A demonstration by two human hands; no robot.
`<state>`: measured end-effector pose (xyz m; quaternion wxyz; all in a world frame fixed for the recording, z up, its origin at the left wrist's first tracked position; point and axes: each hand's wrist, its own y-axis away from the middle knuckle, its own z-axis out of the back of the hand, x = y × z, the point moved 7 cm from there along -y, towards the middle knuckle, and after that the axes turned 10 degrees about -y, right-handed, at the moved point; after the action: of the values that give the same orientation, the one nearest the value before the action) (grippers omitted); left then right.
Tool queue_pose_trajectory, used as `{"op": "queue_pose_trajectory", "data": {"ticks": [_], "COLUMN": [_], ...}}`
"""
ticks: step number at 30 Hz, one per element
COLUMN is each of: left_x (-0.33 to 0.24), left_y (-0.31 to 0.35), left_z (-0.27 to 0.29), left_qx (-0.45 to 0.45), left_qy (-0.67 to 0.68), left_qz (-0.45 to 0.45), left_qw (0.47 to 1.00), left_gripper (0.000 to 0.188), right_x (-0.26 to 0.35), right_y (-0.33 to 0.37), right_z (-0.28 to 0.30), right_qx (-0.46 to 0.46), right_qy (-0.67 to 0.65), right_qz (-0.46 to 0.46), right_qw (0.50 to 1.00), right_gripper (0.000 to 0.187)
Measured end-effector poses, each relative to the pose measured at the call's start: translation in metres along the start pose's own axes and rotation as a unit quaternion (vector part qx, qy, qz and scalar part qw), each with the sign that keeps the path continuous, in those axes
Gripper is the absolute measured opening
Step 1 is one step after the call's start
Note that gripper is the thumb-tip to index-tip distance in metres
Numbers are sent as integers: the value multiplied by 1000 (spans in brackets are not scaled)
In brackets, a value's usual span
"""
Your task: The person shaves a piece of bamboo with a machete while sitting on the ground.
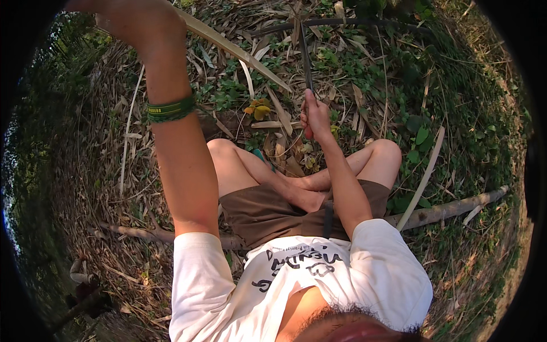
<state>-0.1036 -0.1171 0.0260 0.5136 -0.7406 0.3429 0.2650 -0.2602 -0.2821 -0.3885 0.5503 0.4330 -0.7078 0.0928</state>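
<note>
Right hand [317, 118], fingers clenched round the knife [307, 60] right of the strip [236, 52]: best angled clear of the left hand [137, 20], fingers unreadable.

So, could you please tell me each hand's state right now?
Left hand: partly out of frame, at a pale strip; grip cannot be told.
Right hand: closed, holding a dark blade by its handle.

Two bare hands show: the left hand [131, 21] at half past ten and the right hand [317, 118] at one o'clock. One long, dark-bladed, red-handled knife [307, 64] is just past twelve. Three long, pale, flat strips show: one strip [233, 51] at half past eleven, a second strip [424, 177] at three and a thinner third strip [125, 154] at half past nine. One pair of brown cloth shorts [256, 212] sits at five.
</note>
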Motion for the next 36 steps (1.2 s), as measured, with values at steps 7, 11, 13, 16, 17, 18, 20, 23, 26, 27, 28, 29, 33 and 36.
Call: {"op": "queue_pose_trajectory", "data": {"ticks": [7,11,13,16,17,18,20,23,26,27,28,29,33,36], "left_x": [7,5,-1,-18,-31,-40,-53,-39,17,48,75,107,162,163], "left_y": [-9,-3,6,48,56,61,68,72,91,110,134,155,206,173], "left_z": [-1,-16,-30,-57,-65,-72,-79,-51,2,18,38,55,68,54], "left_qx": [17,64,113,158,193,209,241,221,124,177,227,243,211,114], "left_qy": [32,48,20,-14,0,-16,-50,-25,-7,-2,1,14,169,297], "left_qz": [13,43,-12,-59,-94,-108,-130,-63,-22,94,207,300,554,558], "left_qw": [999,996,993,986,977,972,960,973,992,980,952,922,787,766], "left_gripper": [61,60,59,58,59,56,56,56,72,60,50,60,88,110], "right_x": [-36,37,87,148,160,172,188,220,263,281,295,308,327,318], "right_y": [37,31,33,40,41,39,35,38,56,67,78,91,109,116], "right_z": [-4,-51,-82,-110,-117,-116,-109,-78,-59,-52,-48,-51,-41,-43], "right_qx": [-42,1,30,51,59,46,15,-5,14,21,33,52,112,166], "right_qy": [73,53,21,-52,-77,-94,-126,-158,-231,-257,-276,-298,-335,-356], "right_qz": [-12,171,255,263,251,280,336,399,442,455,458,458,462,424], "right_qw": [996,984,966,962,963,954,933,903,867,852,844,836,814,816], "right_gripper": [40,39,38,33,31,30,28,25,21,20,20,20,38,40]}}
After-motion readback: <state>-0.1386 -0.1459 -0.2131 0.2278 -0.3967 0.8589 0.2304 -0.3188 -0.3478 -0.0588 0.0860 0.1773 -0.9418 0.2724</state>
